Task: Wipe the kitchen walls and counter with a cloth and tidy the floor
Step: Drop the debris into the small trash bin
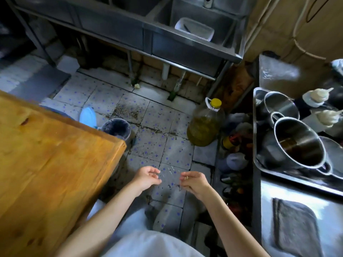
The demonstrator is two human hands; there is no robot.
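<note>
Risking a few things here: stepping fwd onto grimy floor tiles (157, 127) w/ dark debris along the grout, possibly slick, so slipping; knocking the big oil jug (205, 125) w/ yellow cap, standing on the floor just beside the low shelf of bottles (234, 145), if sweeping or reaching carelessly; catching an elbow on the corner of the wooden desk (46, 154) at left or on the steel pots (297, 143) crowding the tray (257, 108) at right. Also leaving the small lined bin (116, 127), tucked near the wooden desk's corner, unused while debris gets pushed around. Hovering both hands low over the floor, facing each other, near but not touching: left hand (146, 178) w/ fingers loosely curled, grip apart, holding nothing; right hand (194, 181) likewise relaxed, grip apart, though something thin and yellowish showing by its fingers, too small to tell if ring or held bit. Lying well apart from either grip: grey cloth (297, 225), flat on the steel desk (278, 190) at lower right, beyond the right forearm, nearer the right hand than the left. Reaching for it meaning swinging right and back, w/ pots just beyond it. Sink (194, 45) w/ white tub (194, 31) sitting far ahead, out of play for now
</note>
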